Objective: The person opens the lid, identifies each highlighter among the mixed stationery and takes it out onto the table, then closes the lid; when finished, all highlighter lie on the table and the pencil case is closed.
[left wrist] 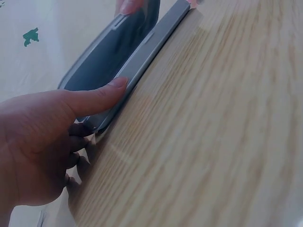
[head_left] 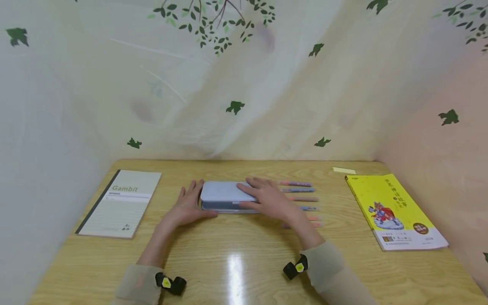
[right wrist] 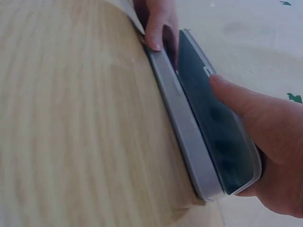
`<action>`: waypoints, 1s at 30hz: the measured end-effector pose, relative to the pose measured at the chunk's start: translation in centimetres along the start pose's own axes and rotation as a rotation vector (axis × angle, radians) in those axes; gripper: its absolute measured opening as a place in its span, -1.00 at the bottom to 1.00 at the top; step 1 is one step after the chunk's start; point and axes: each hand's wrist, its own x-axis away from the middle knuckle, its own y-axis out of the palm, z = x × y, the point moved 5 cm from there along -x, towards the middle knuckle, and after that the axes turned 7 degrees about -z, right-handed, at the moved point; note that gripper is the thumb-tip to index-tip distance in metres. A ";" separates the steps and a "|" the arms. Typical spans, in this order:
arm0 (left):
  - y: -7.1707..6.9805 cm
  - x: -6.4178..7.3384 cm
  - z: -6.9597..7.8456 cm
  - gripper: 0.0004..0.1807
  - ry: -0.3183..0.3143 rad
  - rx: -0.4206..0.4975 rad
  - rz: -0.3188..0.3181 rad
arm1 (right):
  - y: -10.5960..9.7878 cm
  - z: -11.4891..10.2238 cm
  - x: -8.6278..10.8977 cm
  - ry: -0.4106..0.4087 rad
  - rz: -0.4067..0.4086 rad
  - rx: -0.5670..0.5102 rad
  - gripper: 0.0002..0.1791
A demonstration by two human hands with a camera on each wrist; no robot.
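A pale blue pencil case (head_left: 223, 191) lies on the table with its lid raised partway, and the dark inner side of the lid (right wrist: 222, 137) shows in the right wrist view. At the case's left end, my left hand (head_left: 187, 207) grips it, thumb along the front edge and fingers round the end. My right hand (head_left: 272, 199) holds the lid near its right end, with the thumb at the clasp on the front rim. The inside of the case is hidden. Several slim pens (head_left: 301, 190) lie in a column just right of the case, partly behind my right forearm.
On the left lies a grey-white notebook (head_left: 127, 207) with a dark spine. A yellow and white book (head_left: 392, 212) lies at the right, with a pale yellow strip (head_left: 344, 170) behind it. A patterned cloth (head_left: 183, 110) hangs along the table's back and sides.
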 end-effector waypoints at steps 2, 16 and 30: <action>0.0 0.1 0.1 0.32 0.006 -0.008 0.002 | 0.3 -0.1 0.1 0.018 -0.019 0.025 -0.25; 0.4 0.3 0.3 0.30 0.075 -0.108 0.062 | 1.7 -0.9 0.7 0.013 -0.048 0.159 -0.13; 2.5 0.6 4.2 -0.10 0.373 -0.694 0.143 | 2.3 -1.1 0.8 -0.022 -0.068 0.299 -0.19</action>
